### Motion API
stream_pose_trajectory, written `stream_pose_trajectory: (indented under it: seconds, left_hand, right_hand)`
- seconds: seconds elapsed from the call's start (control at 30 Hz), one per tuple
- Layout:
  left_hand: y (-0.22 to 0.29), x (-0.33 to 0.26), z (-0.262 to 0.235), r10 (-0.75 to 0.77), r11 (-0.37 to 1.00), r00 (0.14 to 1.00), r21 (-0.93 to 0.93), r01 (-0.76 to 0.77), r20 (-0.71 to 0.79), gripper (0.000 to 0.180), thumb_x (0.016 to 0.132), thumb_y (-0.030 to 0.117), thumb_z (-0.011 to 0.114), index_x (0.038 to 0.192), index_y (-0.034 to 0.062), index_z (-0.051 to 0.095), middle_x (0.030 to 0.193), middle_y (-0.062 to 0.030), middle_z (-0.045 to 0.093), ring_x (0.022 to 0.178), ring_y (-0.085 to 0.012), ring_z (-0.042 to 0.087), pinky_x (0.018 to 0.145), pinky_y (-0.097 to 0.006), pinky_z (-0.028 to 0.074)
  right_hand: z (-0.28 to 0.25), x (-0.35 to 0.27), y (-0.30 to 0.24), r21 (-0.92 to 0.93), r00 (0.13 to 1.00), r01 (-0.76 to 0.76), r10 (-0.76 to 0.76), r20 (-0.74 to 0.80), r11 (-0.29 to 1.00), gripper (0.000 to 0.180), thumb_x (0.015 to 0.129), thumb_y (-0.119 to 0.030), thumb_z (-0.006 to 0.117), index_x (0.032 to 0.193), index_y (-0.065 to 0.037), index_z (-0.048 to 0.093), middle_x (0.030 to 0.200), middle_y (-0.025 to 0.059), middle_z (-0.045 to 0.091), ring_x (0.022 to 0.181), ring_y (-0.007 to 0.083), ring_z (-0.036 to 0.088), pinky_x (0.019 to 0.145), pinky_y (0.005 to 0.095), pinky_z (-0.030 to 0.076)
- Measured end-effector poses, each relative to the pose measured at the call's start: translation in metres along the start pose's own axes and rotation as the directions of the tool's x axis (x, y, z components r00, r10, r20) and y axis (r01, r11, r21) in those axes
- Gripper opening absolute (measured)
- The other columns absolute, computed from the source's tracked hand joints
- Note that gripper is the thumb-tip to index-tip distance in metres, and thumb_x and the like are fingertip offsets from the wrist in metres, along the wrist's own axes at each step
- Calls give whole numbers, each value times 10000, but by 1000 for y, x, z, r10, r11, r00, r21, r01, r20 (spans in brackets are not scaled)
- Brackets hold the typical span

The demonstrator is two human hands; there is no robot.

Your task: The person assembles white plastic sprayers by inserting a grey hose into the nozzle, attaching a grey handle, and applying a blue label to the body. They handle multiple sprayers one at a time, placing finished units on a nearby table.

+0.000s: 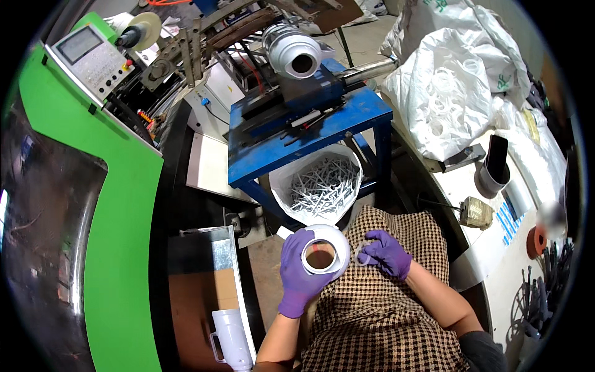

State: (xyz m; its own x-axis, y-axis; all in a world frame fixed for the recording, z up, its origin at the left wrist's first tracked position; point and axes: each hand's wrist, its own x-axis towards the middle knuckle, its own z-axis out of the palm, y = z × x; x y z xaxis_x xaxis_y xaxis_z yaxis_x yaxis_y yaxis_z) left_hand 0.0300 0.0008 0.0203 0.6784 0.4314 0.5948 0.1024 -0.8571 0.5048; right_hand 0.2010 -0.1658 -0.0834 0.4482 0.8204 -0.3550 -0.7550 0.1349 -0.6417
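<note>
white vessel (339, 242) is held, in the head view, before the blue table (365, 111) by the left hand (300, 273), fingers wrapped; pale ring (357, 258) seems pinched by the right hand (387, 254); ring handling seems the step, a steady grip called for next

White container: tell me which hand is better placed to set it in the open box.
Probably the left hand: it grips the white container and is nearer the open box; the right hand holds a ring-like piece.
</note>
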Motion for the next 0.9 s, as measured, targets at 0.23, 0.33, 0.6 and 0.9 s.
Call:
stream_pose_trajectory:
  seconds: [0.23, 0.33, 0.6, 0.9]
  left_hand:
    - [-4, -12, -1, 11, 999, 1000, 44, -12, 21, 733, 572, 275, 961, 1202, 67, 649, 1223, -152, 667, 1167, -382, 616, 1058, -497, 451]
    - [0, -8, 4, 2, 1000, 999, 23, -3, 44, 720, 579, 288, 952, 1194, 65, 651, 1207, -150, 673, 1161, -375, 619, 1062, -494, 447]
    - [-1, 9, 11, 38, 999, 985, -33, -33, 167, 710, 612, 302, 943, 1210, 71, 637, 1246, -145, 660, 1205, -349, 607, 1092, -486, 422]
    - [15, 21, 19, 171, 984, 964, -92, -156, 204, 740, 610, 289, 886, 1264, 65, 621, 1282, -135, 647, 1250, -352, 586, 1134, -515, 383]
  right_hand:
    - [-31, -29, -19, -900, 918, 397, -91, 387, 181, 373, 928, -277, 726, 1273, -135, 703, 1122, 95, 706, 995, 263, 687, 937, 366, 545]
    - [-44, -35, -18, -916, 952, 277, -46, 302, -290, 286, 906, -334, 720, 1073, -103, 721, 1099, 112, 658, 999, 311, 659, 900, 465, 528]
    - [35, -45, -67, -671, 554, 737, -638, 536, 76, 251, 751, -115, 866, 967, -73, 745, 993, 73, 675, 941, 259, 676, 799, 359, 549]
    - [84, -44, -66, -640, 577, 768, -399, 712, -31, 231, 812, -77, 706, 1041, -99, 726, 965, 131, 725, 824, 327, 715, 716, 394, 586]
